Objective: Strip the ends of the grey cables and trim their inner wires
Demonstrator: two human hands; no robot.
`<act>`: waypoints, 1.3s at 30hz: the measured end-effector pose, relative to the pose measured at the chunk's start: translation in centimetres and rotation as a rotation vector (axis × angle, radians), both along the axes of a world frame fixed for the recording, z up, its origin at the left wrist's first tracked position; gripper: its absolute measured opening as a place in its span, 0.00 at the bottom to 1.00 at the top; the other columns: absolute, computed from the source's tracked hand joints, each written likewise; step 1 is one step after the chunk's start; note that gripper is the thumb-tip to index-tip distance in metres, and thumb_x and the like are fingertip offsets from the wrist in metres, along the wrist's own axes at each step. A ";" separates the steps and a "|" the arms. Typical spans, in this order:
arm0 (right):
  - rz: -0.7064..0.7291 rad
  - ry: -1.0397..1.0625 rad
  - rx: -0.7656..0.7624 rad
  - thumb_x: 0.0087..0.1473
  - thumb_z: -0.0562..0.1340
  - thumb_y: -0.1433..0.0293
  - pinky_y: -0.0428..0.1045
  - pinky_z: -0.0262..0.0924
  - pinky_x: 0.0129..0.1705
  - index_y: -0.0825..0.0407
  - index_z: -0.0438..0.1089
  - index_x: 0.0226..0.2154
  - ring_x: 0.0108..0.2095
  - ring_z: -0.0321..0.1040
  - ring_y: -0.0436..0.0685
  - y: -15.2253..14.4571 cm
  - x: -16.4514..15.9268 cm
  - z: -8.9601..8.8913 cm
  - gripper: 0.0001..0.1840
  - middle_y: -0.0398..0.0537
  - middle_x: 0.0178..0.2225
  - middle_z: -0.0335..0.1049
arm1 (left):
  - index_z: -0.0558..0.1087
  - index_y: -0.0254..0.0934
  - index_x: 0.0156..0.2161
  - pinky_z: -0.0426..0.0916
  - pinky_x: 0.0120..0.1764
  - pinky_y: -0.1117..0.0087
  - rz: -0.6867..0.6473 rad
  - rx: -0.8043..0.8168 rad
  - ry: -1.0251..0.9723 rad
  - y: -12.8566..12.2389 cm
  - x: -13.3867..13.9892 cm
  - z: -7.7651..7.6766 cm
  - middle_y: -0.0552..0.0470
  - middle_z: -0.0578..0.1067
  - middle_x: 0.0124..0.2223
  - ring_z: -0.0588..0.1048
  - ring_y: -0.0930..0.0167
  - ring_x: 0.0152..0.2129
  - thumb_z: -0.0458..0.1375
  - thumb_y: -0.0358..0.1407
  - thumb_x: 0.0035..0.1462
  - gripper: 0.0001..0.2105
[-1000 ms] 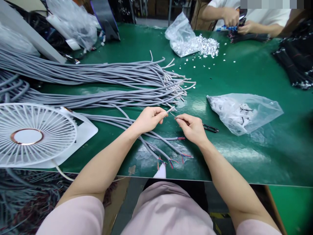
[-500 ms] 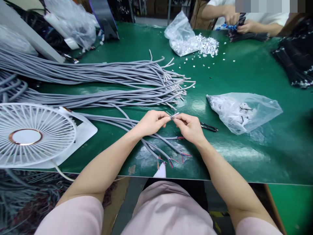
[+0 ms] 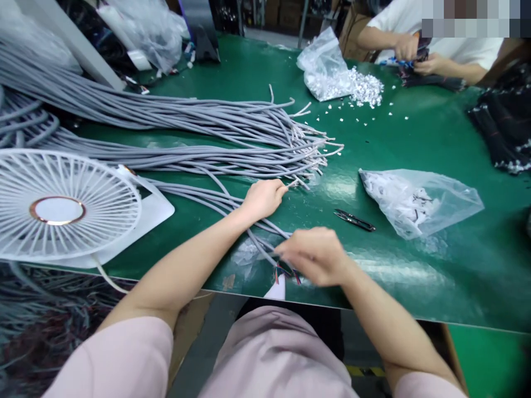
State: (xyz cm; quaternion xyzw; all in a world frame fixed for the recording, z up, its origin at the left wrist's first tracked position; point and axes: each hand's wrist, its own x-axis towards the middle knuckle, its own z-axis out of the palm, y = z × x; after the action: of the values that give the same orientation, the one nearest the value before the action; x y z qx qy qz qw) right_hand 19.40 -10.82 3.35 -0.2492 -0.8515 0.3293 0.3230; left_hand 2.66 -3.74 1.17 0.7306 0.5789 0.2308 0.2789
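Note:
My left hand [image 3: 264, 200] is closed, with thumb and forefinger pinching a grey cable by its pale, stripped end [image 3: 292, 183]. Lower down, my right hand [image 3: 317, 255] is partly smeared by motion. Its fingers are curled and drawn together over the ends of several grey cables [image 3: 265, 251]; whatever is in them is too blurred to make out. Red, blue and green wires [image 3: 279, 272] stick out of those cable ends near the table's front edge. Black thread snips [image 3: 355, 220] lie on the table to the right, apart from both hands.
Long grey cable bundles [image 3: 199, 157] run in from the left. A white fan [image 3: 58, 210] stands front left. A bag of white pieces [image 3: 409, 202] lies right, and a bag with silvery bits [image 3: 327, 72] behind. Across the green table [image 3: 415, 138], another person's hands [image 3: 415, 52] work beside black cables.
My right hand has left the cable end and moved down toward the front wires. My left hand keeps its pinch. The snips now show fully, and the view has shifted slightly.

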 end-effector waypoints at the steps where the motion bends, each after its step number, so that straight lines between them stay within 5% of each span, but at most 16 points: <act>1: 0.050 0.016 0.030 0.57 0.56 0.70 0.44 0.64 0.32 0.49 0.75 0.35 0.29 0.72 0.50 -0.3 -0.1 0.2 0.11 0.45 0.29 0.76 | 0.73 0.36 0.26 0.58 0.31 0.72 0.010 -0.019 -0.006 0.4 -0.2 -0.3 0.52 0.75 0.24 0.69 0.71 0.22 0.51 0.38 0.58 0.14; 8: -0.586 -0.055 0.099 0.56 0.58 0.71 0.48 0.67 0.37 0.51 0.74 0.33 0.32 0.73 0.53 2.8 3.3 -1.4 0.08 0.47 0.34 0.77 | 0.74 0.33 0.27 0.60 0.27 0.75 -0.153 -0.211 -0.190 0.4 -1.1 0.3 0.51 0.77 0.28 0.67 0.75 0.20 0.47 0.41 0.59 0.18; 19: -0.618 -0.301 0.136 0.56 0.57 0.70 0.49 0.64 0.36 0.50 0.74 0.34 0.34 0.73 0.56 3.2 3.8 -2.0 0.10 0.48 0.33 0.77 | 0.77 0.33 0.34 0.61 0.30 0.74 -0.156 -0.033 -0.176 -0.3 -0.7 0.3 0.53 0.76 0.27 0.71 0.72 0.26 0.52 0.43 0.57 0.17; 39: -0.574 -0.298 0.117 0.56 0.56 0.70 0.48 0.63 0.36 0.52 0.74 0.34 0.33 0.73 0.56 3.1 3.4 -2.1 0.10 0.49 0.33 0.77 | 0.80 0.38 0.38 0.66 0.40 0.71 -0.137 0.083 -0.091 -0.7 -0.4 0.4 0.51 0.80 0.39 0.77 0.67 0.37 0.57 0.39 0.56 0.10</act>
State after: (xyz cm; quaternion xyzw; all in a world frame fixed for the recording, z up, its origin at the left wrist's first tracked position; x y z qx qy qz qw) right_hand 22.85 -7.74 1.21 -0.5054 -0.8021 0.1351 0.2881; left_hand 2.26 -4.41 1.61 0.7682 0.5043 0.2679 0.2894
